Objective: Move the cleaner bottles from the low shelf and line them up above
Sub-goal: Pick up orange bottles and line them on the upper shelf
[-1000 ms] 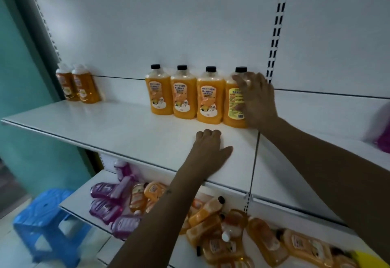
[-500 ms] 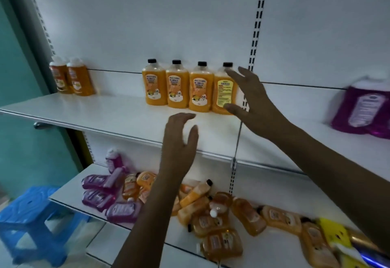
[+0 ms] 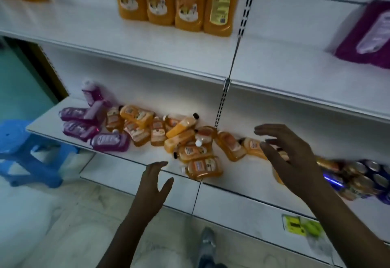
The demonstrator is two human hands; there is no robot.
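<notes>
On my far left a blue plastic stool [image 3: 25, 154] stands on the pale floor, beside the end of the low shelf [image 3: 147, 158]. At the shelf's left end I see a cluster of purple bottles [image 3: 92, 128], most lying on their sides and one upright against the back panel. Just right of them the orange cleaner bottles [image 3: 179, 141] lie in a loose heap, tumbled over one another and pointing every way, with one at the front [image 3: 204, 167] close to the shelf's edge. My left hand [image 3: 155, 181] hovers in front of that edge with fingers straight and spread, holding nothing and touching nothing. Above it, on the upper shelf [image 3: 147, 50], four orange bottles [image 3: 179, 2] stand upright side by side in a row near the back wall, their tops cut off by the frame; the rightmost shows a yellow label. My right hand [image 3: 291, 158] is over the right side of the heap, fingers loosely fanned and empty; it is blurred, so I cannot tell whether the fingertips touch a bottle beneath. Farther right a purple refill pouch [image 3: 365, 33] sits on the upper shelf, and below it a blurred group of cans [image 3: 358, 175] lies on the low shelf.
</notes>
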